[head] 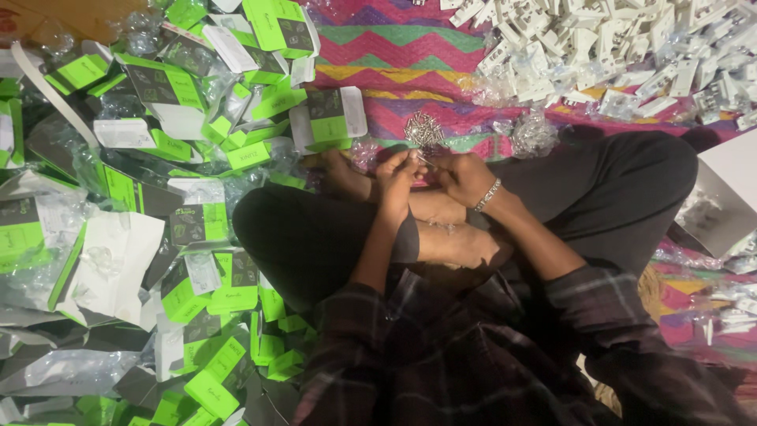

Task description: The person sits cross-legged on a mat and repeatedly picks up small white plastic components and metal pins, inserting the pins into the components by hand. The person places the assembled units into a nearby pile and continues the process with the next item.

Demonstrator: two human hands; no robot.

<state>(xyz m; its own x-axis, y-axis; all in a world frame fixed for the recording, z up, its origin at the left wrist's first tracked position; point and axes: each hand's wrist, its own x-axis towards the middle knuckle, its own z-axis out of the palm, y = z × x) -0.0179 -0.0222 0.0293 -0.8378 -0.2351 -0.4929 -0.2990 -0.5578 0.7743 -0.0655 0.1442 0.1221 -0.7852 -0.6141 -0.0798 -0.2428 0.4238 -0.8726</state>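
Near the frame's centre, the left hand (397, 175) and right hand (460, 175) meet fingertip to fingertip, pinched together on something too small to make out. A small heap of metal screws (423, 128) lies on the zigzag-patterned cloth (394, 47) just above both hands. Green-and-white cartons (158, 87) fill the left side, and white plastic parts (615, 47) crowd the upper right.

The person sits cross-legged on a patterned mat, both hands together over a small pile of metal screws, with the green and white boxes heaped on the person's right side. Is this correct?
Not quite. The head view shows the green and white boxes heaped on the person's left side; white plastic parts lie toward the right. Both hands, left hand and right hand, do meet by the screws.
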